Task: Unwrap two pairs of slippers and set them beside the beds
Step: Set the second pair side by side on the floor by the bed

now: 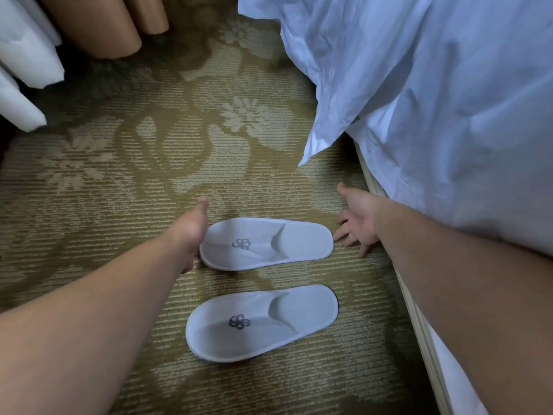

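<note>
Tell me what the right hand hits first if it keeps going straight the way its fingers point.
Most likely the farther slipper: the right hand lies open on the carpet, fingers aimed left at that slipper's heel end, almost touching. Whether they already touch is unclear.

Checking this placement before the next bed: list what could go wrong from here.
1. The left hand touches the toe of the far slipper, the right hand its heel; a nudge could skew it against the near slipper.
2. The white duvet hangs over the bed edge and could get dragged onto the pair.
</note>
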A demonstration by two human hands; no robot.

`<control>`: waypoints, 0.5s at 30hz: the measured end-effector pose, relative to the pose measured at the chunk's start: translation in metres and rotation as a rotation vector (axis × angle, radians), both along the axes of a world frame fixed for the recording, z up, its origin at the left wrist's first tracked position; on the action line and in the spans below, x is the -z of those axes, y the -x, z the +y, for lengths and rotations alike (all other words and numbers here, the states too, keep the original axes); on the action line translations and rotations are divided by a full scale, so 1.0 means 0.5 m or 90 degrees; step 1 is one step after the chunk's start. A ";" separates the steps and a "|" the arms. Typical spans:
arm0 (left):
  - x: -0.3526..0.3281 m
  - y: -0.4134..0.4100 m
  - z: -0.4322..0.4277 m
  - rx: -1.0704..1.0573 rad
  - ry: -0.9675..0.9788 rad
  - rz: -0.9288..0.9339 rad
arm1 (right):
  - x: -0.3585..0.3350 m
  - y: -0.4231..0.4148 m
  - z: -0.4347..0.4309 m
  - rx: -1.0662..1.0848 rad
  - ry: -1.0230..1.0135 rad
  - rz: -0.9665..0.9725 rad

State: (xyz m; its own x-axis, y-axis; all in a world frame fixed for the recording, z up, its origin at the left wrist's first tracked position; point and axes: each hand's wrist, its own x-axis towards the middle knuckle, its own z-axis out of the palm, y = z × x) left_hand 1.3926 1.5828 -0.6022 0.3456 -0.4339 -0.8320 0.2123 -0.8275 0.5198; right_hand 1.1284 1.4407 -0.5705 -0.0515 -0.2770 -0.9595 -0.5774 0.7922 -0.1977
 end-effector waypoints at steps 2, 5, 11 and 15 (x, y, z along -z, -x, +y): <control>-0.004 -0.002 -0.001 -0.012 -0.005 0.041 | -0.002 0.001 -0.007 -0.009 0.001 0.024; -0.008 -0.006 0.000 -0.034 0.004 0.081 | 0.001 -0.001 -0.011 -0.010 0.007 0.047; -0.012 0.001 0.001 -0.045 0.006 0.076 | 0.000 -0.003 -0.011 -0.003 0.001 0.054; -0.004 0.023 -0.002 -0.005 0.022 0.044 | -0.009 -0.009 -0.016 -0.006 -0.006 0.045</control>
